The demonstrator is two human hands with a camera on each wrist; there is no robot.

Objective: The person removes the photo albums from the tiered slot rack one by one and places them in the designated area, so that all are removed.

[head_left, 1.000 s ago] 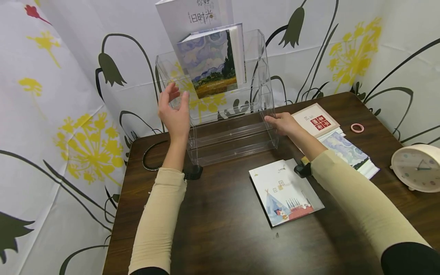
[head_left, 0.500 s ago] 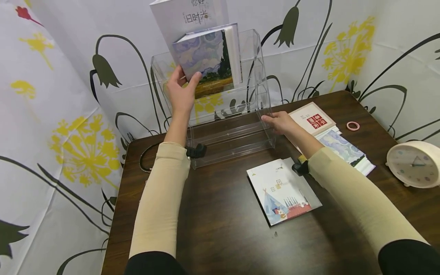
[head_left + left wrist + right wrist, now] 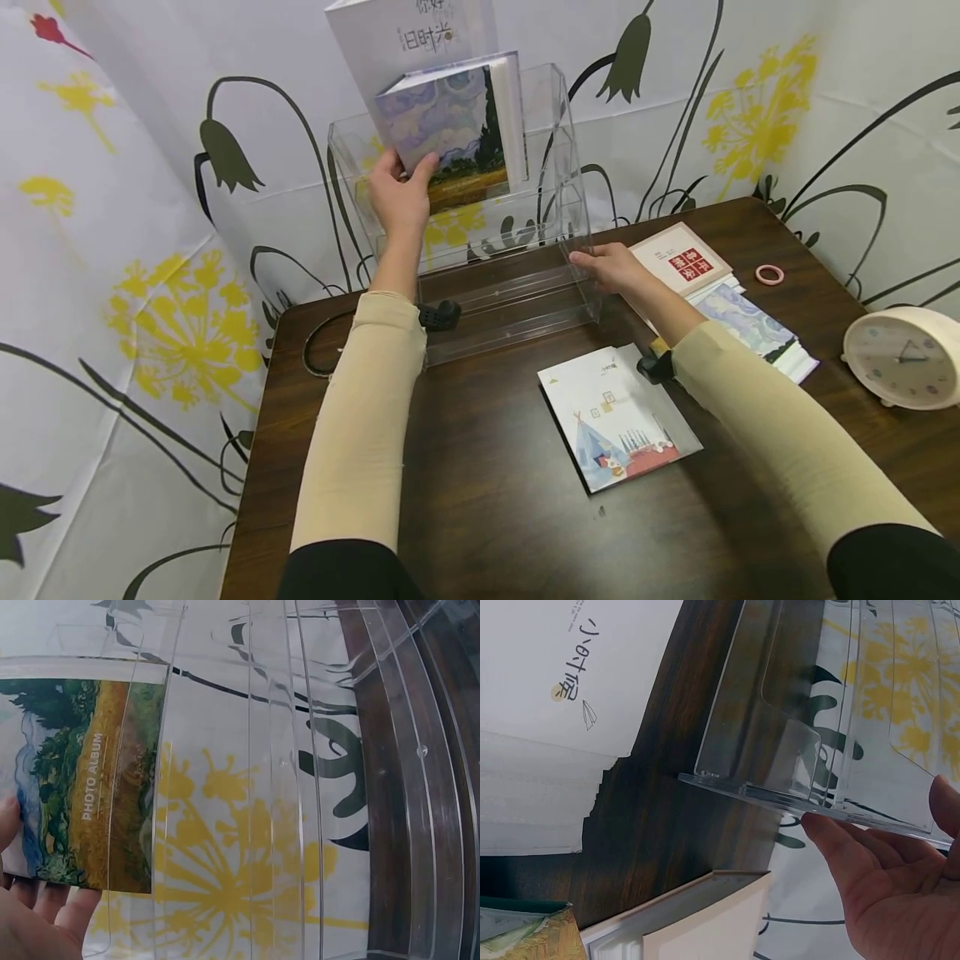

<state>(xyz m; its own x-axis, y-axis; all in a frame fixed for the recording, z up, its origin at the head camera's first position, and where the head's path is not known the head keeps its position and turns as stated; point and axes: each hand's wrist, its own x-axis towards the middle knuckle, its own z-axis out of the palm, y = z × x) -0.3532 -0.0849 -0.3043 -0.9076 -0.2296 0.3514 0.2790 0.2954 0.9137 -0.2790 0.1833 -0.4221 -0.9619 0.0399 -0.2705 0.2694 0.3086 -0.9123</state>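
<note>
My left hand (image 3: 400,196) grips the lower left edge of a photo album (image 3: 453,125) with a painted landscape cover, thumb in front and fingers behind. "PHOTO ALBUM" is legible on its cover (image 3: 75,772) in the left wrist view. The album stands in an upper tier of a clear acrylic rack (image 3: 573,200), in front of a taller white album (image 3: 367,42). At the rack's right side, my right hand (image 3: 615,267) holds the side panel between thumb and fingers. The right wrist view shows the fingers (image 3: 840,847) against that panel's outer face.
On the dark wooden table (image 3: 480,500) lies a white album with a tent picture (image 3: 615,417). To the right are a red-stamped album (image 3: 678,254), another painted album (image 3: 750,321), a pink ring (image 3: 769,275) and a round clock (image 3: 903,358). A dark cord (image 3: 309,354) lies left.
My left hand has moved from the rack's left side, up and right onto the painted photo album, and taken hold of it. The right hand stays on the rack.
</note>
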